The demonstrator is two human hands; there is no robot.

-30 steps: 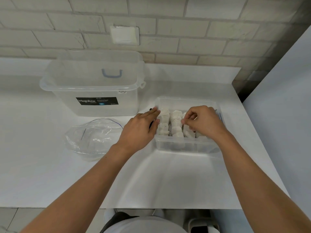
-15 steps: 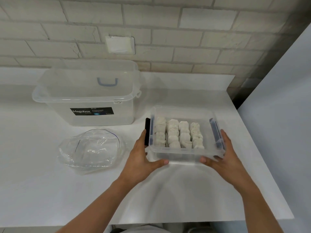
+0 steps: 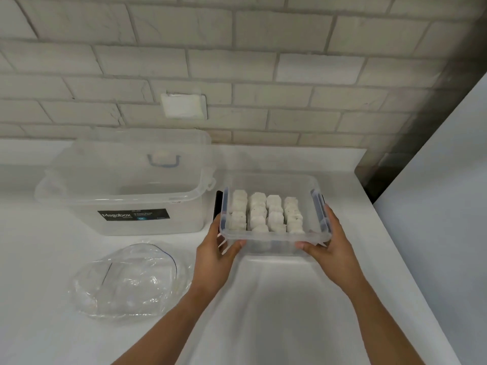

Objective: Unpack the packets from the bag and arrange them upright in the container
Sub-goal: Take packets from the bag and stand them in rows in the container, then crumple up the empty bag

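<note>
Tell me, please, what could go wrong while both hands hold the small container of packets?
The container has no lid on, so any tilt could topple the upright packets out of their rows. The left hand and right hand grip it only at its near corners, so the smooth plastic might slip. The large tub stands close on its left; a sideways move could knock against it.

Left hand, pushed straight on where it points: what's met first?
Probably the black latch on the container the left hand grips; beyond that, the corner of the Megabox tub, depth unclear.
</note>
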